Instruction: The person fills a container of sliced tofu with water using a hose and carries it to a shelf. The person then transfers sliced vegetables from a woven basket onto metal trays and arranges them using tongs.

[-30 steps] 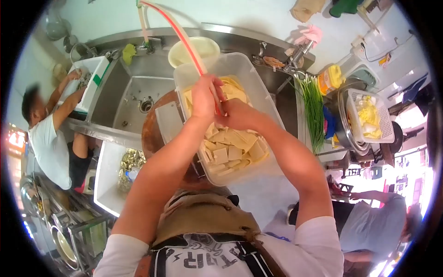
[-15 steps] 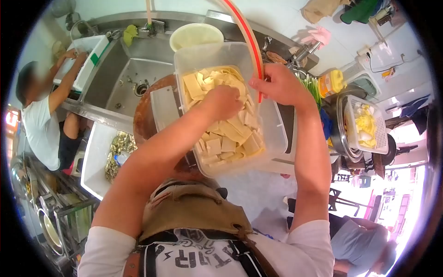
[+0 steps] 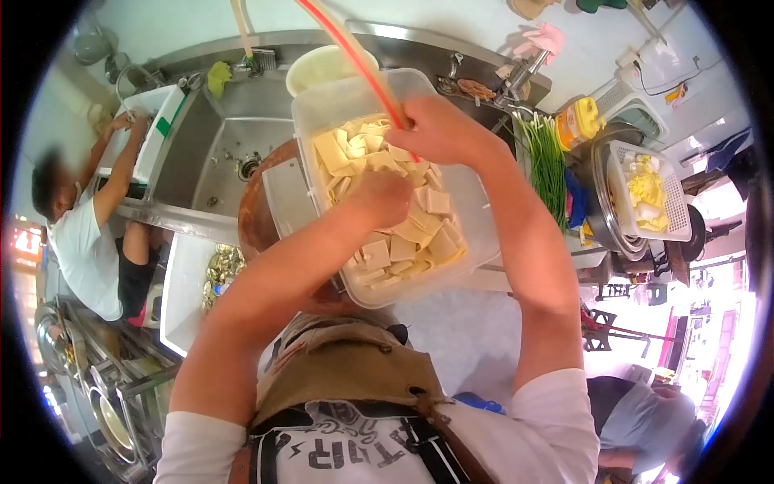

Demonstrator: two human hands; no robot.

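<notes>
Now: hose [image 3: 355,52] end over cut pieces [image 3: 375,254], beside left hand [image 3: 383,196].
Right hand [image 3: 439,129]: fingers closed around hose. Left fingers: curled, grip unclear. Tub [image 3: 415,83]: desk's [image 3: 181,218] front edge.

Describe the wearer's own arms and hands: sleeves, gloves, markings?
Plain white short sleeves, ending above the elbows. Below them both arms are bare: no watch, band, cable or marking shows. Left hand and right hand are ungloved; the fingers are too blurred or hidden to rule out rings.
</notes>
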